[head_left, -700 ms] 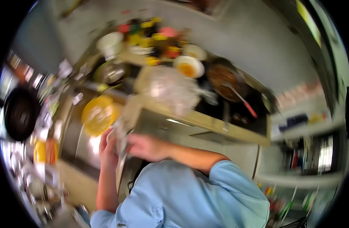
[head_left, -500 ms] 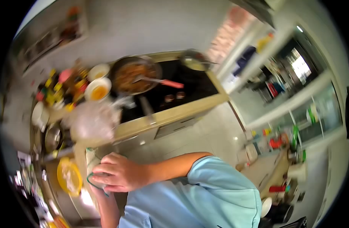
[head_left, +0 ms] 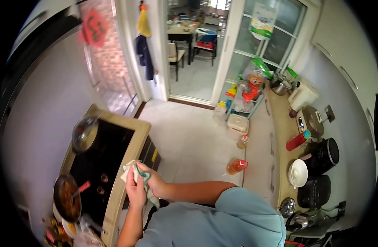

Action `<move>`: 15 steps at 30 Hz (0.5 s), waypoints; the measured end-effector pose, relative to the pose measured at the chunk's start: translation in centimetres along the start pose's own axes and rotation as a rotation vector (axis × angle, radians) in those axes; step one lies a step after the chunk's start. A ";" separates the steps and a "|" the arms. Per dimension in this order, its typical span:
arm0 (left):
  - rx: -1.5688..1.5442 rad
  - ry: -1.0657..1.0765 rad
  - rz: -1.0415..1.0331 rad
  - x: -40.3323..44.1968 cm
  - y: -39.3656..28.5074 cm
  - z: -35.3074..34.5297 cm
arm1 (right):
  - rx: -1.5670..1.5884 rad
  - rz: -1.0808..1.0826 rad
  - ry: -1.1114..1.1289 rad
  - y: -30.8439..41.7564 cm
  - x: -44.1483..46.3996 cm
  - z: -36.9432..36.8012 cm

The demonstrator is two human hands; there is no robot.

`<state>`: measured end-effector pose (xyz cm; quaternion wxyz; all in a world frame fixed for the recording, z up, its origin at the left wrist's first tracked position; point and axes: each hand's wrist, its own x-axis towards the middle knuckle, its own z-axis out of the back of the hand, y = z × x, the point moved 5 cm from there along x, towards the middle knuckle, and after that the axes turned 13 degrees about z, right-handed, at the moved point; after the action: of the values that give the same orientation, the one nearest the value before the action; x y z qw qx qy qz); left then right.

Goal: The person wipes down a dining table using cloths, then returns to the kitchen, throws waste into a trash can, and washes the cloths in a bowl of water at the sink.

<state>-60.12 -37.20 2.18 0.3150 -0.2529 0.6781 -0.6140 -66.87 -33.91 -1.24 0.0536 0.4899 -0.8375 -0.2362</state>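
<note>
A whitish cloth with a green edge (head_left: 152, 197) is bunched between my two hands, in front of my body. My left hand (head_left: 135, 191) has its fingers closed round the upper part of the cloth. My right hand (head_left: 155, 181) grips the cloth from the other side, its fingers touching the left ones. Part of the cloth hangs below them. Both hands are beside the front edge of the stove counter (head_left: 122, 175).
On the black hob at left stand a pan of brown food (head_left: 68, 197) and a lidded pot (head_left: 85, 135). An oil bottle (head_left: 236, 166) stands on the floor. The right counter (head_left: 284, 152) holds a white bowl (head_left: 298, 173), a red flask (head_left: 296, 141) and appliances.
The view has swung right, from the sink and stove toward the doorway and right counter. Both hands have moved along with the cloth, which is now bunched up between them.
</note>
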 end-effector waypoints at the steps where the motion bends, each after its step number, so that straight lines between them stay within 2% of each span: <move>1: 0.053 0.037 -0.026 2.1 1.4 -0.9 | 0.146 -0.026 0.017 0.4 2.0 1.5; 3: 0.085 0.135 -0.040 6.5 2.7 -4.2 | 0.118 0.025 -0.054 3.6 5.5 5.0; 5: 0.459 0.159 -0.255 10.9 2.8 -7.2 | 0.075 0.064 -0.122 6.7 9.0 8.0; 8: 0.284 0.318 -0.175 19.4 4.4 -12.8 | 0.088 0.169 -0.288 13.5 14.8 11.8; 10: 0.108 0.318 -0.166 24.7 2.9 -18.5 | 0.032 0.251 -0.354 20.3 18.0 13.3; 12: 0.263 0.441 -0.164 29.3 2.5 -22.5 | -0.011 0.330 -0.455 25.7 20.0 14.6; 13: 0.252 0.416 -0.168 31.4 1.9 -24.0 | 0.141 0.290 -0.326 27.5 21.8 16.5; 14: 0.224 0.498 -0.079 33.7 1.8 -25.9 | 0.303 0.242 -0.197 29.3 23.8 18.4; 15: 0.185 0.585 -0.001 35.5 0.4 -28.3 | 0.288 0.230 -0.180 32.9 24.6 17.7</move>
<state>-104.94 -43.98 -1.05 0.1278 -0.0360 0.6813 -0.7199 -111.38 -35.24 -5.64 -0.0653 0.3705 -0.9144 -0.1493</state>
